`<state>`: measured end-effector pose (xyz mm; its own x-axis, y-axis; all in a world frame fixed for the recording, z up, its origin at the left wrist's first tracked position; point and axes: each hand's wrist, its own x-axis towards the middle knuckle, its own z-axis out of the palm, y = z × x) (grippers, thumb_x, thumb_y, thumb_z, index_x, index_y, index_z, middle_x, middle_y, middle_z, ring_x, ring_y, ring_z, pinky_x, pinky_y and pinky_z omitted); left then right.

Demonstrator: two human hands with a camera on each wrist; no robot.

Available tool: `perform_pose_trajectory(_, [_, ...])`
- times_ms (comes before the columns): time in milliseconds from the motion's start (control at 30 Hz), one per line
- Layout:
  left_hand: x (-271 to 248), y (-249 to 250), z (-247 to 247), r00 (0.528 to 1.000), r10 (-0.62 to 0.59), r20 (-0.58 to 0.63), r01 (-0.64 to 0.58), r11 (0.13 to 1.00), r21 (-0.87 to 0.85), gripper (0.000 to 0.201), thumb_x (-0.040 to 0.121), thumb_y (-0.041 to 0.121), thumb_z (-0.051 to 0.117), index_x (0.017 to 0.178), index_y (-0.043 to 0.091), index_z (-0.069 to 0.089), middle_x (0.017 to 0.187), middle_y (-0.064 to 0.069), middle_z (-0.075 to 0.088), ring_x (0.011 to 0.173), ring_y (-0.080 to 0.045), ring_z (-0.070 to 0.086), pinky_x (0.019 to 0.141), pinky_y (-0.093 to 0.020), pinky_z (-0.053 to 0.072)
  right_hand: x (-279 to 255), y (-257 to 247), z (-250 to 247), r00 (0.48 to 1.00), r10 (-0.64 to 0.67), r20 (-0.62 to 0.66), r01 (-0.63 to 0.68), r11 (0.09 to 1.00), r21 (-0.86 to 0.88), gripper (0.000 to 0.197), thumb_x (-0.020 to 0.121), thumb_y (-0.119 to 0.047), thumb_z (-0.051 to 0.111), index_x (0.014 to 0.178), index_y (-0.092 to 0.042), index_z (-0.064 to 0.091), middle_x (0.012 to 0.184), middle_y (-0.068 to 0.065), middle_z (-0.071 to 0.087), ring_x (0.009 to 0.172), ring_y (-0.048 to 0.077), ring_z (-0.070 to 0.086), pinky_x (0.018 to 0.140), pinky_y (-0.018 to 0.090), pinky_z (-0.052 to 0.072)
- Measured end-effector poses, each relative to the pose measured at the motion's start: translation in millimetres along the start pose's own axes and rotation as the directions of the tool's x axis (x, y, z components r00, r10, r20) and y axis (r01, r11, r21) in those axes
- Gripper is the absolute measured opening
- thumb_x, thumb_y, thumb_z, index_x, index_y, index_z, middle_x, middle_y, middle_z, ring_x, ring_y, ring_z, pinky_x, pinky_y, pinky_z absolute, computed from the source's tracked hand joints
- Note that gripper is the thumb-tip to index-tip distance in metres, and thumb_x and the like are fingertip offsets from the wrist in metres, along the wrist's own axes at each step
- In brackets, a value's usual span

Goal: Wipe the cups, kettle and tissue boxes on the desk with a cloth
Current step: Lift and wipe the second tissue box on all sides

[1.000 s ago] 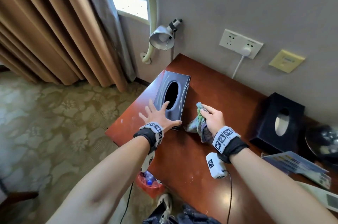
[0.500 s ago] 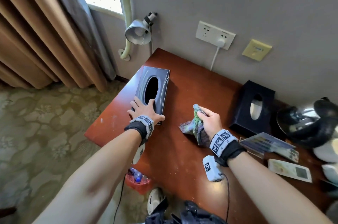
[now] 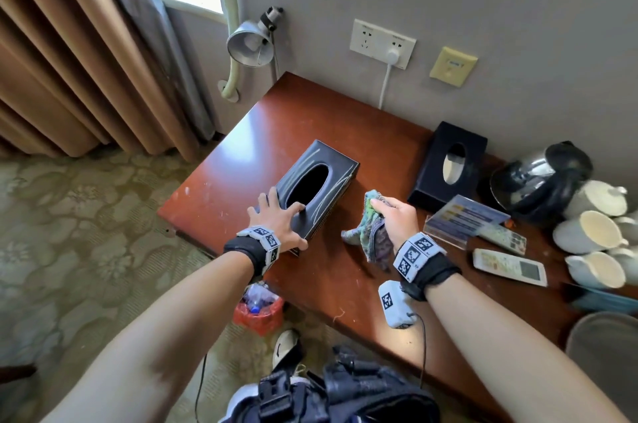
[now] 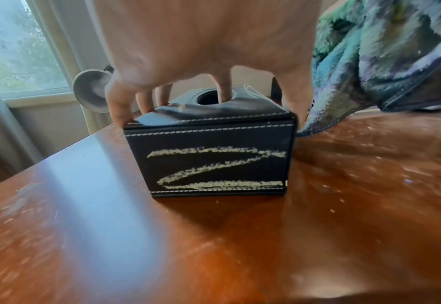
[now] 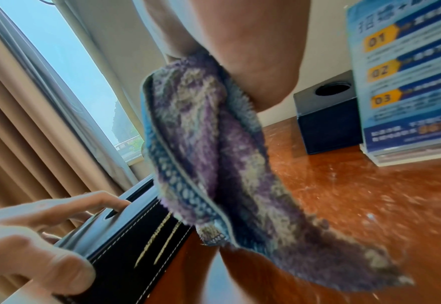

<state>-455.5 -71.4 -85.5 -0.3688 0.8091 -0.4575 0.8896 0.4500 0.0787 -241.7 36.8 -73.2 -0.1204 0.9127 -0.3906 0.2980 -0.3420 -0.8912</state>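
Observation:
A long black tissue box (image 3: 341, 170) (image 4: 214, 160) (image 5: 126, 236) with pale scribbles lies slantwise on the brown desk (image 3: 241, 153). My left hand (image 3: 276, 215) (image 4: 201, 41) (image 5: 32, 236) grips its near end, the fingers (image 4: 118, 107) over the top and left edge and the thumb down the right side. My right hand (image 3: 397, 219) (image 5: 253, 41) holds a bunched green and purple cloth (image 3: 366, 229) (image 4: 385, 51) (image 5: 214, 164) just right of the box, its tail on the desk. A square black tissue box (image 3: 428, 181) (image 5: 323, 123), a steel kettle (image 3: 538, 177) and white cups (image 3: 587, 232) stand at the right.
A blue leaflet stand (image 3: 462, 219) (image 5: 406, 82) and a white remote (image 3: 507, 265) lie between the cloth and the cups. A lamp (image 3: 248, 42) hangs past the desk's far left corner. A red bin (image 3: 259, 308) sits on the floor under the near edge.
My left hand has drawn the long tissue box from the desk's far left side toward the middle and turned it. My right hand still holds the cloth beside it. The view has swung right.

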Motion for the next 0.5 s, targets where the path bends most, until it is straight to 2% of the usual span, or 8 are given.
perform_pose_trajectory(33, [-8.3, 2.0, 3.7, 1.000, 0.011, 0.005, -0.011, 1.000, 0.009, 0.088, 0.063, 0.067, 0.074, 0.140, 0.049, 0.034, 0.159, -0.016, 0.002, 0.144, -0.041, 0.004, 0.112, -0.058, 0.023, -7.2, 2.8, -3.6, 1.000, 0.016, 0.012, -0.017, 1.000, 0.019, 0.004, 0.074, -0.027, 0.075, 0.076, -0.024, 0.077, 0.088, 0.001, 0.076, 0.094, 0.027, 0.071, 0.093, 0.046, 0.055])
perform_pose_trajectory(133, [-31.6, 8.0, 14.1, 0.999, 0.038, 0.006, -0.038, 0.999, 0.036, 0.088, 0.063, 0.065, 0.076, 0.139, 0.050, 0.035, 0.158, -0.015, 0.003, 0.144, -0.040, 0.004, 0.112, -0.057, 0.022, -27.6, 15.4, -14.8, 0.996, 0.061, 0.060, -0.065, 0.995, 0.070, 0.027, 0.057, -0.034, 0.076, 0.080, -0.019, 0.078, 0.085, 0.006, 0.076, 0.089, 0.031, 0.071, 0.091, 0.053, 0.055])
perform_pose_trajectory(200, [-45.1, 11.8, 21.7, 0.998, 0.069, -0.003, -0.069, 0.996, 0.059, 0.088, 0.062, 0.065, 0.076, 0.138, 0.050, 0.035, 0.156, -0.014, 0.006, 0.142, -0.039, 0.007, 0.110, -0.056, 0.025, -42.0, 25.1, -22.3, 0.997, 0.057, 0.055, -0.061, 0.995, 0.081, 0.019, 0.063, -0.025, 0.076, 0.080, -0.017, 0.077, 0.083, 0.006, 0.075, 0.083, 0.030, 0.071, 0.090, 0.050, 0.056])
perform_pose_trajectory(267, [-56.8, 15.3, 28.1, 0.994, 0.109, -0.006, -0.108, 0.990, 0.089, 0.088, 0.062, 0.065, 0.076, 0.139, 0.050, 0.036, 0.156, -0.014, 0.007, 0.142, -0.038, 0.008, 0.109, -0.055, 0.026, -55.3, 31.6, -30.2, 0.999, 0.047, 0.023, -0.049, 0.996, 0.077, 0.008, 0.072, -0.014, 0.073, 0.079, -0.014, 0.075, 0.079, 0.004, 0.073, 0.077, 0.024, 0.067, 0.084, 0.042, 0.056])
perform_pose_trajectory(333, [-66.3, 17.0, 33.2, 0.988, 0.152, 0.006, -0.152, 0.981, 0.117, 0.088, 0.063, 0.063, 0.076, 0.139, 0.050, 0.035, 0.158, -0.014, 0.005, 0.143, -0.038, 0.007, 0.110, -0.055, 0.026, -65.3, 37.6, -37.8, 0.999, 0.034, -0.011, -0.034, 0.998, 0.048, 0.010, 0.077, -0.011, 0.069, 0.083, -0.004, 0.072, 0.075, 0.005, 0.069, 0.072, 0.021, 0.062, 0.074, 0.033, 0.054])
perform_pose_trajectory(400, [-73.7, 16.5, 35.7, 0.977, 0.214, 0.022, -0.215, 0.966, 0.146, 0.088, 0.063, 0.061, 0.078, 0.140, 0.050, 0.036, 0.160, -0.013, 0.005, 0.143, -0.037, 0.007, 0.111, -0.053, 0.026, -75.3, 42.3, -44.4, 0.998, 0.009, -0.065, -0.009, 1.000, 0.010, 0.018, 0.080, -0.009, 0.066, 0.085, 0.008, 0.061, 0.070, 0.005, 0.058, 0.065, 0.017, 0.051, 0.061, 0.025, 0.044])
perform_pose_trajectory(433, [-76.8, 15.3, 35.7, 0.968, 0.250, 0.031, -0.252, 0.954, 0.163, 0.088, 0.063, 0.060, 0.079, 0.140, 0.050, 0.037, 0.160, -0.013, 0.004, 0.143, -0.037, 0.007, 0.111, -0.052, 0.025, -80.2, 43.2, -46.5, 0.995, -0.007, -0.097, 0.005, 1.000, -0.020, 0.020, 0.081, -0.010, 0.065, 0.080, 0.008, 0.057, 0.068, 0.004, 0.052, 0.064, 0.016, 0.045, 0.057, 0.025, 0.038])
perform_pose_trajectory(500, [-80.3, 9.9, 35.3, 0.947, 0.316, 0.059, -0.322, 0.928, 0.189, 0.089, 0.062, 0.058, 0.080, 0.141, 0.050, 0.038, 0.161, -0.013, 0.003, 0.143, -0.037, 0.006, 0.112, -0.051, 0.023, -89.0, 46.4, -50.3, 0.988, -0.053, -0.146, 0.042, 0.996, -0.080, 0.024, 0.080, -0.010, 0.064, 0.066, 0.000, 0.048, 0.062, 0.001, 0.042, 0.061, 0.016, 0.036, 0.058, 0.028, 0.031])
